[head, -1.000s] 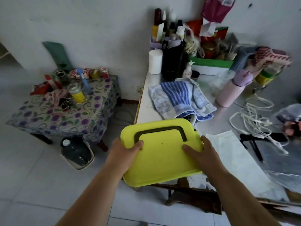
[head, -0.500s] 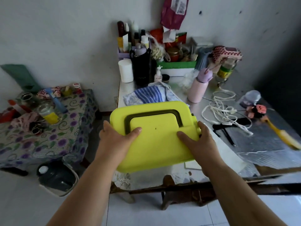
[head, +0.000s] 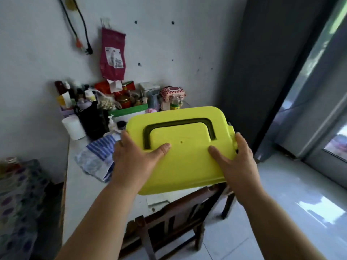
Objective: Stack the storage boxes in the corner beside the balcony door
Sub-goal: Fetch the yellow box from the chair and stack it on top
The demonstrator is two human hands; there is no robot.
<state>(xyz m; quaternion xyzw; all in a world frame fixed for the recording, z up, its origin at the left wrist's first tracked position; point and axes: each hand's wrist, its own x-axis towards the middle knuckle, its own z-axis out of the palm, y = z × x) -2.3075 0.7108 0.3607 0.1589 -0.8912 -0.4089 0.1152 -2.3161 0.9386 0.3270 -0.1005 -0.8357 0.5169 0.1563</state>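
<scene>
Currently carrying: left hand [head: 135, 156] and right hand [head: 238, 162] fingers clamp yellow storage box [head: 185, 162] above bench [head: 75, 194]; next, swing toward balcony door [head: 319, 109] corner.

Lived-in home room: tabletop [head: 75, 177] crowded with toiletry bottles [head: 65, 96], jars [head: 123, 101]; wooden chair [head: 180, 212]; tiled floor [head: 293, 199].

Two hands hold up a yellow box [head: 185, 147] with a dark handle [head: 178, 132] lying flat on its lid. The left hand [head: 135, 158] grips the left side, and the right hand [head: 236, 162] grips the right side, thumbs on top. Under the box are a white table [head: 80, 181] and a brown chair [head: 174, 218]. A striped cloth [head: 97, 158] lies on the table.
</scene>
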